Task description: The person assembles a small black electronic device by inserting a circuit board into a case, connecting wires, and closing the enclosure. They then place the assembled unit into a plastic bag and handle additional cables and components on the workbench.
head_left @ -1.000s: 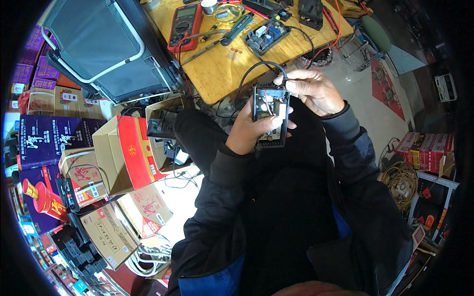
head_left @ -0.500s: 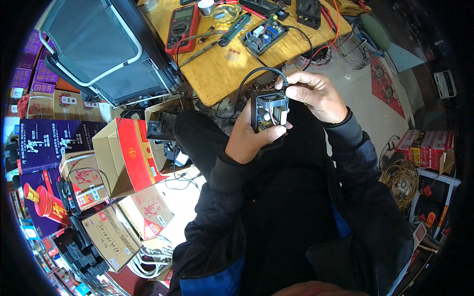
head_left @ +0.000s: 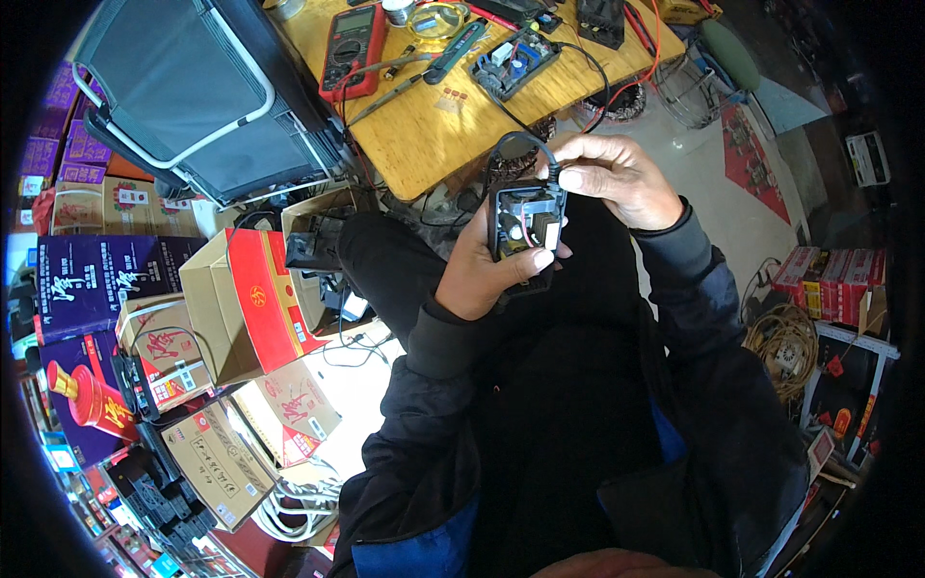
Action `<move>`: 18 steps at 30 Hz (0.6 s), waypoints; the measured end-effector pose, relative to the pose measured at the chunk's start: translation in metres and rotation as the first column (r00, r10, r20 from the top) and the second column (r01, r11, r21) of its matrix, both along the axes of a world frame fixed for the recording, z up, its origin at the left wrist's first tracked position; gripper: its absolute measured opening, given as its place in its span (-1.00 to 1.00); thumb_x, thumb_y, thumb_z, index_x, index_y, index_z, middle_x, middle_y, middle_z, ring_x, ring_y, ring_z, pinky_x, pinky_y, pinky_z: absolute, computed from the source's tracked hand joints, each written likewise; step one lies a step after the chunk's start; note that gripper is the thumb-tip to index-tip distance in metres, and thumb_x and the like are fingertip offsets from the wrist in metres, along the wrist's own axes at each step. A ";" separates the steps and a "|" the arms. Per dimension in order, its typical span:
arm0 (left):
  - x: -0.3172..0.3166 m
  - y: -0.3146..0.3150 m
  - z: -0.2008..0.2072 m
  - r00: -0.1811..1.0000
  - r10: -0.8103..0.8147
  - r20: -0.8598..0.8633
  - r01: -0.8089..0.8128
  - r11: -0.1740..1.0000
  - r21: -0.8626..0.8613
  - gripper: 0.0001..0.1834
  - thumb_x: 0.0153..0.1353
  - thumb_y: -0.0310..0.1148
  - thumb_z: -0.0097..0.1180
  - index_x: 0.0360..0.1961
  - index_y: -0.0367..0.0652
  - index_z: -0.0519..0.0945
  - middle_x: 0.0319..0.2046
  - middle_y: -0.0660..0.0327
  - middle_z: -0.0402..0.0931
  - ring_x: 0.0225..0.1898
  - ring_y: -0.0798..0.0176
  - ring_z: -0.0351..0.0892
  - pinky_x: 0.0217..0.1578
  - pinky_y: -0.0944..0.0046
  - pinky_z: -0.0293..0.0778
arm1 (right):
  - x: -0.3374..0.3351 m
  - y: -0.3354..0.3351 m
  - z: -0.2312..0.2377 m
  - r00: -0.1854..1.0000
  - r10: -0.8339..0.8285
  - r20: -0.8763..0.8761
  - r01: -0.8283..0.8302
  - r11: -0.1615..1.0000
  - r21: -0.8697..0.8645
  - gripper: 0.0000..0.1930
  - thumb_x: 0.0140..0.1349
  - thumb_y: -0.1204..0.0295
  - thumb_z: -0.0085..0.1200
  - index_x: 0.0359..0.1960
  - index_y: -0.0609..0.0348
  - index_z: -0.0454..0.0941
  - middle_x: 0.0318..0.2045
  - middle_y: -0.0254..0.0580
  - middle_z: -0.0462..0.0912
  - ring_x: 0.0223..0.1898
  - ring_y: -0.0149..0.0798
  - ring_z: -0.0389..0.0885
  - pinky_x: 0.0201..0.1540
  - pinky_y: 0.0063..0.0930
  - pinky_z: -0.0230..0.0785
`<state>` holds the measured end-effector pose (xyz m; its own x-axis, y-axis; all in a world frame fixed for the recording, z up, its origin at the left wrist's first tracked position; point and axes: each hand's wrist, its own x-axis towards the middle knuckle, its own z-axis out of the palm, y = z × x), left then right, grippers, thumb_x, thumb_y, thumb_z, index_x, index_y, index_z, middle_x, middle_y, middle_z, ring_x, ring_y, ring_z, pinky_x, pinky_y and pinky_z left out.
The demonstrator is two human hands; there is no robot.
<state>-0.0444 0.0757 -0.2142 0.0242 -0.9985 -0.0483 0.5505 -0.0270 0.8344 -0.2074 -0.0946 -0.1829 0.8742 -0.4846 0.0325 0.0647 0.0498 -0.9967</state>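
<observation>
The surface (head_left: pixel 424 154) was a yellow-brown wooden top with a bright glare near its front. A red meter (head_left: pixel 352 48) lay on its left side. Right of it a teal-handled tool (head_left: pixel 456 53) rested aslant, with a pale spool (head_left: pixel 398 12) and a yellow coil (head_left: pixel 436 21) beyond. Small reddish parts (head_left: pixel 452 94) lay nearer the front. Further right sat an open case (head_left: pixel 515 65), its circuit board showing, then a black box (head_left: pixel 602 21) and a red wire (head_left: pixel 659 43) trailing over the edge.
</observation>
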 end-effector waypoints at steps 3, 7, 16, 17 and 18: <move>0.001 0.000 -0.001 1.000 0.003 0.007 -0.003 1.000 0.010 -0.33 0.20 -0.39 0.39 0.28 -0.28 0.37 0.01 0.09 0.59 -0.05 0.17 0.71 -0.04 0.21 0.63 | 0.002 0.000 -0.003 1.000 0.004 0.028 -0.004 1.000 -0.009 -0.82 0.40 0.37 0.24 -0.11 0.22 0.67 -0.21 -0.37 0.64 -0.13 -0.46 0.58 0.00 -0.51 0.44; -0.001 0.001 -0.001 0.999 0.025 0.022 -0.026 0.999 0.021 -0.34 0.20 -0.45 0.36 0.29 -0.28 0.36 0.00 0.10 0.59 -0.05 0.18 0.70 -0.02 0.21 0.62 | 0.003 -0.001 -0.003 1.000 -0.024 -0.011 0.024 0.999 0.033 -0.83 0.38 0.34 0.26 -0.20 0.20 0.64 -0.28 -0.42 0.59 -0.21 -0.51 0.51 -0.08 -0.55 0.37; 0.000 0.001 0.005 0.979 0.044 0.201 -0.046 0.999 0.004 -0.31 0.21 -0.46 0.34 0.33 -0.31 0.34 -0.04 0.12 0.60 -0.05 0.21 0.69 0.00 0.22 0.60 | 0.000 -0.008 0.011 0.992 0.038 -0.117 -0.040 0.999 -0.022 -0.84 0.37 0.35 0.25 -0.25 0.19 0.61 -0.28 -0.44 0.52 -0.25 -0.51 0.48 -0.10 -0.55 0.35; 0.000 0.001 0.005 0.982 0.027 0.185 -0.033 0.999 0.029 -0.31 0.21 -0.45 0.35 0.33 -0.31 0.34 -0.05 0.11 0.60 -0.05 0.21 0.69 0.00 0.22 0.60 | 0.001 -0.009 0.012 0.993 0.042 -0.111 -0.045 0.998 -0.032 -0.84 0.36 0.36 0.25 -0.25 0.19 0.60 -0.28 -0.43 0.52 -0.25 -0.51 0.48 -0.10 -0.54 0.35; 0.000 0.002 0.005 0.986 0.011 0.169 -0.020 0.998 0.055 -0.31 0.21 -0.45 0.35 0.32 -0.31 0.34 -0.05 0.10 0.61 -0.05 0.20 0.69 0.00 0.22 0.60 | 0.000 -0.009 0.012 0.993 0.046 -0.106 -0.051 0.998 -0.042 -0.84 0.36 0.36 0.25 -0.26 0.19 0.59 -0.27 -0.43 0.51 -0.25 -0.51 0.48 -0.10 -0.54 0.35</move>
